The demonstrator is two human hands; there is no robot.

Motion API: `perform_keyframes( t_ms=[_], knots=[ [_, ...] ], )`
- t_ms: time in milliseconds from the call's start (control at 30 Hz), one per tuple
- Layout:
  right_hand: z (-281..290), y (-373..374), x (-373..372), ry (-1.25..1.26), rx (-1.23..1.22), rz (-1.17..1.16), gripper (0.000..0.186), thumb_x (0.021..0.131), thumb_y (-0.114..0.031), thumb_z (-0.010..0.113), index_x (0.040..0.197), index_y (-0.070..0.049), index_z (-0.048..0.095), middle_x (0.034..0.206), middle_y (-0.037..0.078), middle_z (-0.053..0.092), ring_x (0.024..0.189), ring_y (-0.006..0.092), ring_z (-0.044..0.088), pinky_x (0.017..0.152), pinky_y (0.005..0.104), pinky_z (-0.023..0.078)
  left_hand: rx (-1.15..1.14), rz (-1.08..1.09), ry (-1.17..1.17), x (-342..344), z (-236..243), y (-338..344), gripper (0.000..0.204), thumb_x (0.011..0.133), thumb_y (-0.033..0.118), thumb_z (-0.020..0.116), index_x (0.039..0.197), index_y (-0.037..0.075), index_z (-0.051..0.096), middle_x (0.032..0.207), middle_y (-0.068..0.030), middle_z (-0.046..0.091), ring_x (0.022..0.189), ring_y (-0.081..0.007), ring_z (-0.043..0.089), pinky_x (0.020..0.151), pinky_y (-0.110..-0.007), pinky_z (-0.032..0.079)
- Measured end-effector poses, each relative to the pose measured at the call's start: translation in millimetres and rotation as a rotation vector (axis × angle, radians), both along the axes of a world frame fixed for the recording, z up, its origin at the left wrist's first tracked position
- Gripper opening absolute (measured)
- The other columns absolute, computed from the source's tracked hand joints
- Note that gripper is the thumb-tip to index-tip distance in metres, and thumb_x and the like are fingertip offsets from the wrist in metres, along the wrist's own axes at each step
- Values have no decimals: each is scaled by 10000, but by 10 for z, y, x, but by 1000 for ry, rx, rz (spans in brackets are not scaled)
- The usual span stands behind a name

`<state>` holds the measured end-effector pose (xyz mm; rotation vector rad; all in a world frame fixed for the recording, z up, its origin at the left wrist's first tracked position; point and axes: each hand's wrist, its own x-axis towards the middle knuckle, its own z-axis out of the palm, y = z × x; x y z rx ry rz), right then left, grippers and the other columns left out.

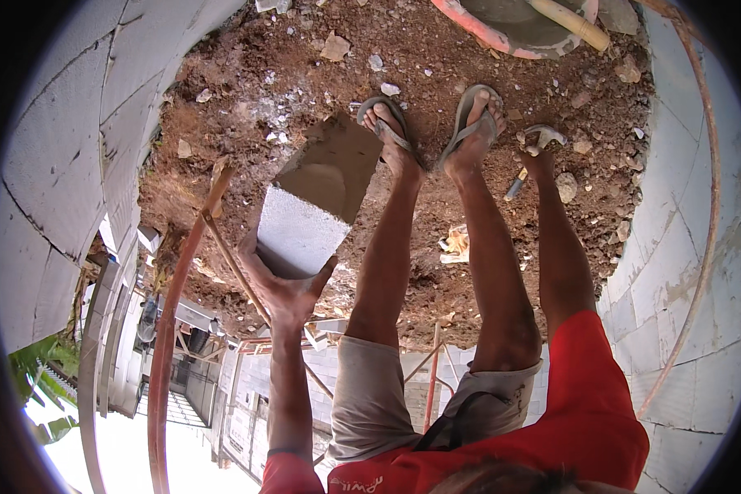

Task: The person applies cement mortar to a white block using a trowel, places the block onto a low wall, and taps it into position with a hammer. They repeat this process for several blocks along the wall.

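Observation:
My left hand (284,288) grips the end of a pale grey concrete block (302,229), thumb and fingers spread round its sides. Wet brown-grey mortar (329,169) coats the block's far face. The block is tilted over the soil, left of my sandalled feet; whether it touches the ground cannot be told. My right hand (538,163), to the right of my feet, is closed round a hammer (543,138). The metal hammer head shows beyond the fingers, and the dark end of its handle sticks out toward the lower left.
A red-rimmed basin (502,41) of mortar lies at the top right, with a wooden handle (572,23) across it. Block walls rise at left (53,165) and right (675,288). Reddish poles (169,354) stand at the left. Stones litter the brown soil (255,58).

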<state>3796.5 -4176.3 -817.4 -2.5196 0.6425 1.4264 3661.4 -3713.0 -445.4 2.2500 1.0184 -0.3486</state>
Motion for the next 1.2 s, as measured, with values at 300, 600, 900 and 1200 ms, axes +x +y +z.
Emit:
perform_keyframes(
  t_ms=[300, 600, 900, 1200],
  knots=[
    [1114, -374, 56, -75, 26, -50, 333, 761, -246, 841, 1038, -72, 781, 1014, 196, 770, 954, 332, 750, 855, 466, 582, 25, -49, -22, 95, 657, -112, 1070, 579, 268, 954, 1443, 5, 379, 1277, -192, 452, 1200, -366, 474, 1007, -539, 402],
    [493, -104, 243, 108, 1, 42, 471, 866, -235, 716, 1313, -91, 685, 1065, 190, 751, 1001, 346, 726, 811, 472, 572, -18, 132, -87, 44, 642, -99, 1062, 609, 309, 978, 1403, -3, 345, 1233, -160, 452, 1158, -304, 486, 975, -504, 425],
    [-58, 296, 224, 34, 104, 24, 461, 871, -235, 764, 1308, -98, 713, 1026, 189, 756, 925, 307, 735, 796, 476, 572, 78, 311, 97, -174, 121, -137, 1096, 573, 311, 1005, 1395, -4, 353, 1228, -158, 414, 1141, -284, 430, 996, -498, 391],
    [976, -11, 203, -233, -136, 39, 412, 782, -216, 769, 1120, 13, 711, 1205, 279, 647, 1063, 433, 676, 898, 505, 551, 57, 220, 118, -41, 810, -123, 1119, 561, 279, 989, 1428, 25, 330, 1267, -171, 440, 1164, -311, 454, 1028, -518, 397]
  ],
)
